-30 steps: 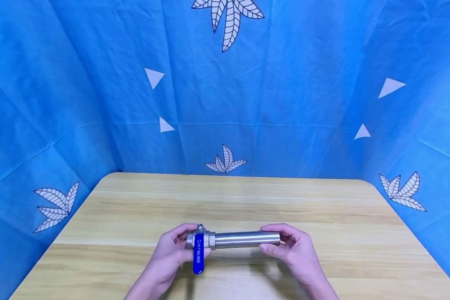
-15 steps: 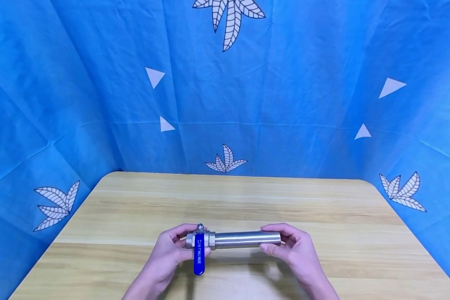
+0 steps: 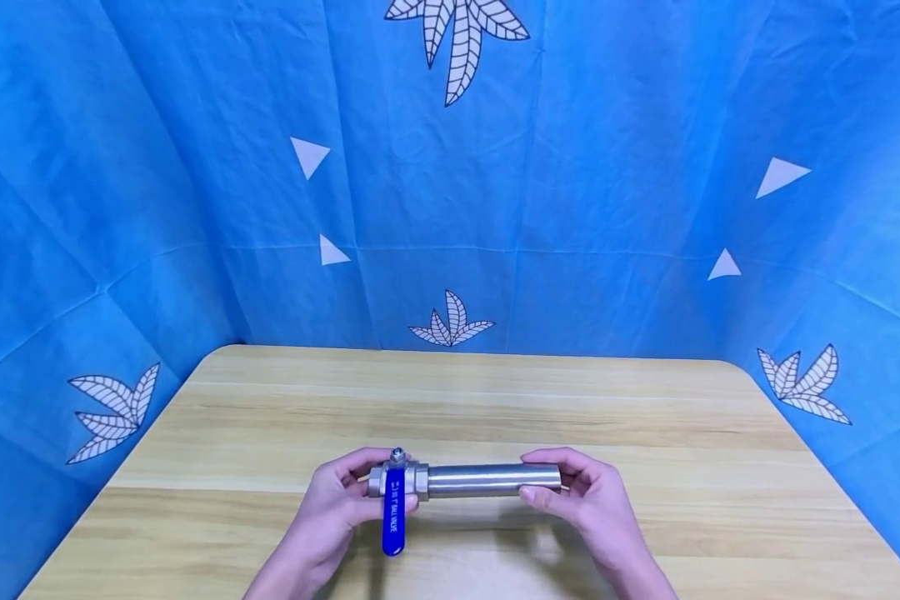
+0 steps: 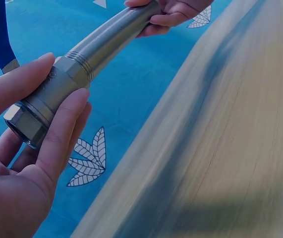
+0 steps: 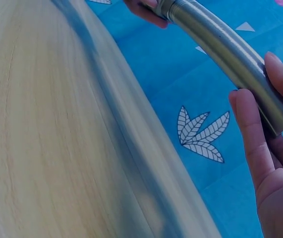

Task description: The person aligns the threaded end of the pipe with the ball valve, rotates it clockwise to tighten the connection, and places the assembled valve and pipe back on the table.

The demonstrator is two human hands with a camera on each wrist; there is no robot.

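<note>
In the head view, a ball valve (image 3: 422,482) and a smooth steel pipe (image 3: 480,479) lie end to end in one line, held over the table. My left hand (image 3: 328,507) grips the valve body between thumb and fingers. The valve's blue lever (image 3: 393,517), with white lettering, points down toward me. A few threads (image 4: 83,62) of the pipe show at the valve's hexagonal end in the left wrist view. Gripping the pipe's far right end is my right hand (image 3: 594,504), thumb in front and fingers behind. The left end of the valve has an open bore.
Below the hands stretches a light wood-grain table (image 3: 450,400) with rounded far corners, carrying shadows of hands and pipe. A blue cloth (image 3: 450,192) printed with white leaves and triangles surrounds it at the back and both sides.
The valve with its lever has shifted very slightly left, and the lever's tip sits a little lower. Both hands keep their hold; the right hand has hardly moved.
</note>
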